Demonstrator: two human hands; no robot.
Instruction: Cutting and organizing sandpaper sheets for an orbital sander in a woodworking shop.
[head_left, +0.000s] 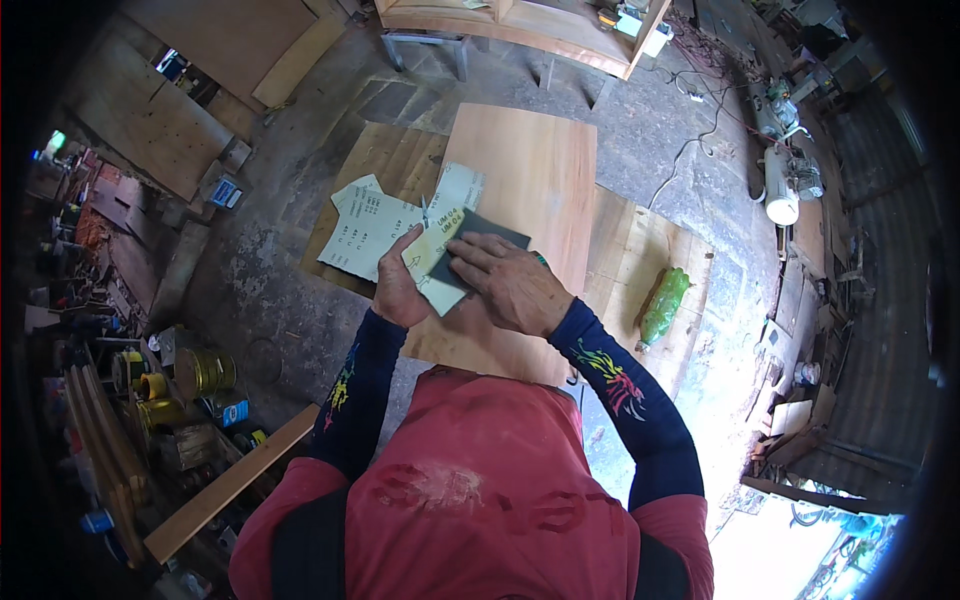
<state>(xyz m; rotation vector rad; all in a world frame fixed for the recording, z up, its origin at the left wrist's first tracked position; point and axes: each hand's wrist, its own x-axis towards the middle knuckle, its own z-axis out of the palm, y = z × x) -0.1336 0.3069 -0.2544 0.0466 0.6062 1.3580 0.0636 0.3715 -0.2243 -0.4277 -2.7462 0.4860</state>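
Observation:
A sandpaper sheet (436, 245) with a pale yellow printed back is partly covered by a dark grey gritty section (512, 234), which looks like a folded-over part. My left hand (402, 284) is at the sheet's left edge, thumb up, with its fingers curled at the paper. Flat on the dark section lies my right hand (512, 285), fingers stretched out and pressing down. More pale sandpaper sheets (352, 238) lie left of my hands, one with a ragged lower edge. Another pale piece (462, 182) rests just beyond. Beneath everything is a smooth wooden panel (530, 150).
A green plastic bottle (662, 308) lies on the wooden tabletop (612, 240) to the right. Farther off stand a wooden cabinet frame (560, 38) and an air compressor (780, 190). Spools (205, 372) and a wooden plank (230, 485) are at the left. A cable (682, 160) crosses the concrete floor.

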